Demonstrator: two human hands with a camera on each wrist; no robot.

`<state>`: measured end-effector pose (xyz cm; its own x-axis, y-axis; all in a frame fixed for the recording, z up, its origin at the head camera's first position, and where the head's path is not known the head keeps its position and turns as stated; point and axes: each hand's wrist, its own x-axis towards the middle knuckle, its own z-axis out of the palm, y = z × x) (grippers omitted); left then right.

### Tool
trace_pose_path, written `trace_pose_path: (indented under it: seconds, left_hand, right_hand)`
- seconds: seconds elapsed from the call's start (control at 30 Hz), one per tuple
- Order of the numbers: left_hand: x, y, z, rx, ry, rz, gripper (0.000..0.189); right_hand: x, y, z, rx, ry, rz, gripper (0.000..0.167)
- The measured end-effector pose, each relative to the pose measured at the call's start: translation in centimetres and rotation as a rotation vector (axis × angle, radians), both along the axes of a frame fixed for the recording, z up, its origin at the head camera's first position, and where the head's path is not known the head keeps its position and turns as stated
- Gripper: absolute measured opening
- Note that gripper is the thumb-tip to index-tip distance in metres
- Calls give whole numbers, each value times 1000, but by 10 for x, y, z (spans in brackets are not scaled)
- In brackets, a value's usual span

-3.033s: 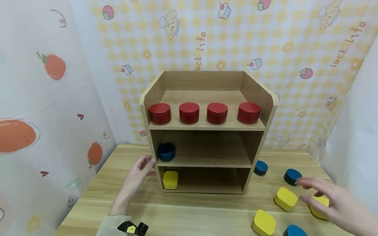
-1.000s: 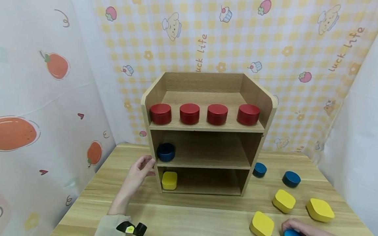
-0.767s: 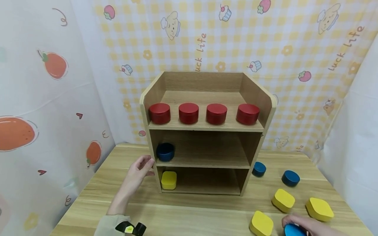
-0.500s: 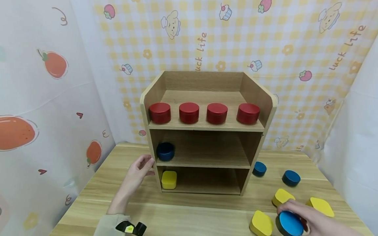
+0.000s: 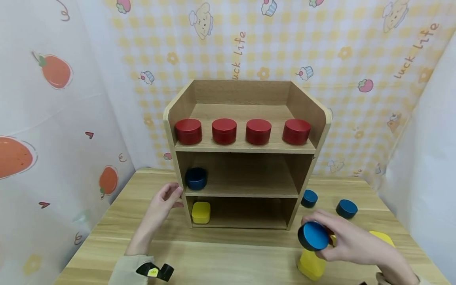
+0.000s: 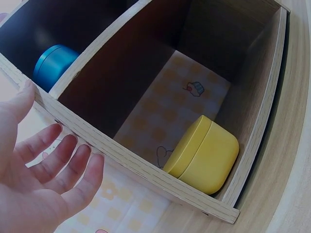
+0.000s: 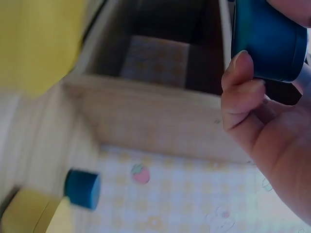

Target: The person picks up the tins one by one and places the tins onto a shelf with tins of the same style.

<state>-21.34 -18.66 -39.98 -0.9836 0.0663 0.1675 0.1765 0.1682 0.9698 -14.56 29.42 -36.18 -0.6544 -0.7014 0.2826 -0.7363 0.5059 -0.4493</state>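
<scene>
My right hand (image 5: 350, 242) grips a round blue tin (image 5: 315, 236) between thumb and fingers, lifted above the table to the right of the wooden shelf unit (image 5: 239, 149). The same tin (image 7: 269, 41) fills the upper right of the right wrist view. My left hand (image 5: 163, 202) lies at the unit's left side, its fingers loosely bent. In the left wrist view the thumb of the left hand (image 6: 46, 174) is at the side panel's front edge. A blue tin (image 5: 196, 179) stands at the left of the middle shelf, a yellow squarish tin (image 5: 201, 213) below it.
Several red round tins (image 5: 224, 131) line the top shelf. On the table at right are two blue tins (image 5: 346, 208) and yellow tins (image 5: 310, 268), one partly behind my right hand. Patterned cloth (image 5: 263, 47) hangs behind and at the sides.
My right hand has gone to the near right, taken hold of a blue tin, lifted it and carried it left toward the shelf unit. The left hand stays put beside the unit.
</scene>
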Motion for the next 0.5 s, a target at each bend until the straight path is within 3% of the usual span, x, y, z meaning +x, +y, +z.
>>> trace_pose_path:
  seconds: [0.5]
  left_hand:
    - [1, 0, -1, 10, 2, 1, 40]
  right_hand:
    - [-21, -55, 17, -4, -46, -130, 61]
